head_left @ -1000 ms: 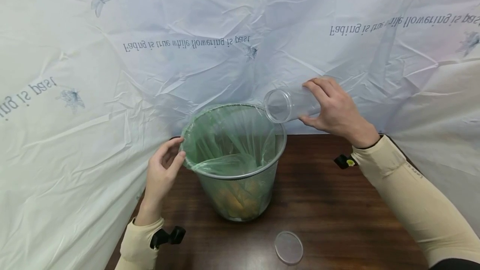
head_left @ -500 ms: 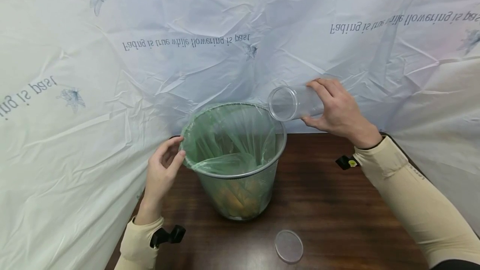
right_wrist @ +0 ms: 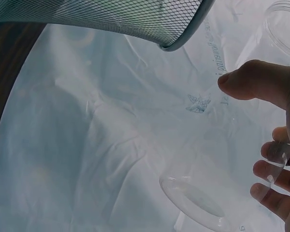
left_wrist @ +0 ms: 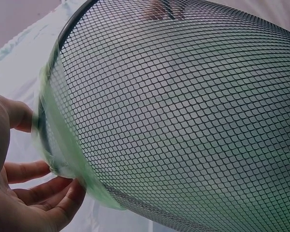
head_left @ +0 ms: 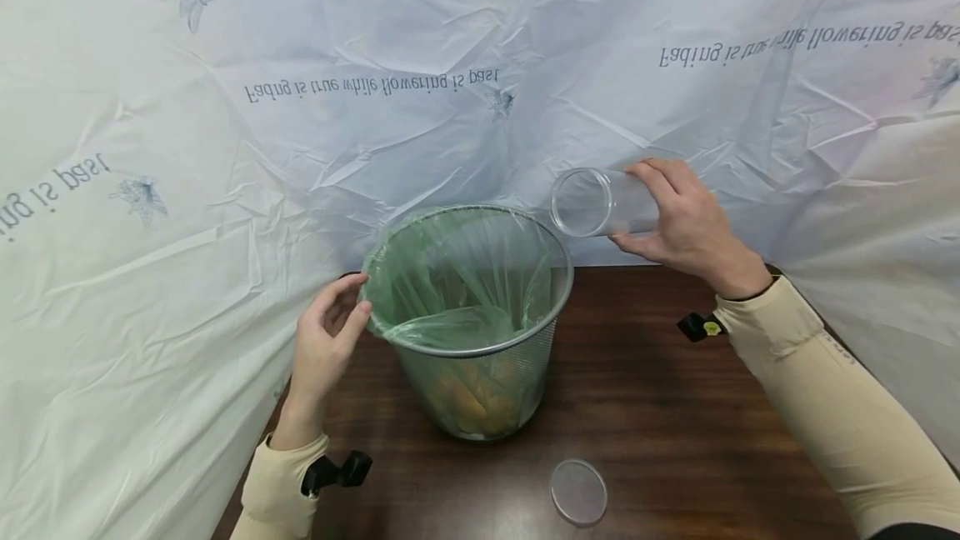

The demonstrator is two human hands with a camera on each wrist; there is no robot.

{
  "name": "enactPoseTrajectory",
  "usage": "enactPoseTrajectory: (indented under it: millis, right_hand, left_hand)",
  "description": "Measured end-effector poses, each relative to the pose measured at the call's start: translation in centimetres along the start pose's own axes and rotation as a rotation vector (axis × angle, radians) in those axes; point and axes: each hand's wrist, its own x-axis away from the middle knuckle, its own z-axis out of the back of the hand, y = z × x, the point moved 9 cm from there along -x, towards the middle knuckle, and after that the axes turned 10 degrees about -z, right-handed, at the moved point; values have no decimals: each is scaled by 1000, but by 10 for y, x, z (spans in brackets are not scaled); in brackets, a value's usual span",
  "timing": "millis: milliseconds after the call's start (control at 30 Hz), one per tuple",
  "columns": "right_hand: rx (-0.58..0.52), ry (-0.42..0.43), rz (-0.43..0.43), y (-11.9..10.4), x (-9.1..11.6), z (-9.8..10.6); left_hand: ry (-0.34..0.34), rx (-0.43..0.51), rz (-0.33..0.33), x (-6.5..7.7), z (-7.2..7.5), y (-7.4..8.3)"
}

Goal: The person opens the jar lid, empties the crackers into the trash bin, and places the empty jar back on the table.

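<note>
A wire-mesh waste bin [head_left: 538, 369] stands on the table, lined with a green plastic bag [head_left: 420, 273] folded over part of its rim. Orange pieces [head_left: 476, 405] show through the mesh at its bottom. My left hand [head_left: 322, 340] holds the bin's left rim, thumb and fingers around the bag-covered edge, as the left wrist view [left_wrist: 24, 193] also shows. Right of the bin and above its rim, my right hand [head_left: 693, 227] grips a clear plastic jar [head_left: 628, 202]. The jar lies tilted on its side, mouth facing left, and nothing shows inside it.
A clear round lid [head_left: 578, 492] lies on the dark wooden table [head_left: 660, 440] in front of the bin. White printed sheeting [head_left: 420, 140] hangs behind and along both sides, close behind the jar and bin.
My right hand has moved slightly right with the jar, whose mouth no longer overlaps the bin's rim in the head view. The left hand and bin keep their places.
</note>
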Motion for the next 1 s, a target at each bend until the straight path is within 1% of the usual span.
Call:
enactPoseTrajectory:
  millis: [267, 600, 800, 1000]
  right_hand:
    - [-17, -5, -34, 6, 4, 2]
    - [-33, 6, -75, 13, 9, 5]
    - [-24, 12, -83, 17, 12, 6]
    - [-32, 37, -82, 20, 13, 7]
  left_hand:
    - [-1, -6, 7, 1, 0, 0]
    - [1, 2, 0, 1, 0, 2]
    - [0, -6, 11, 2, 0, 3]
    - [2, -6, 12, 2, 0, 2]
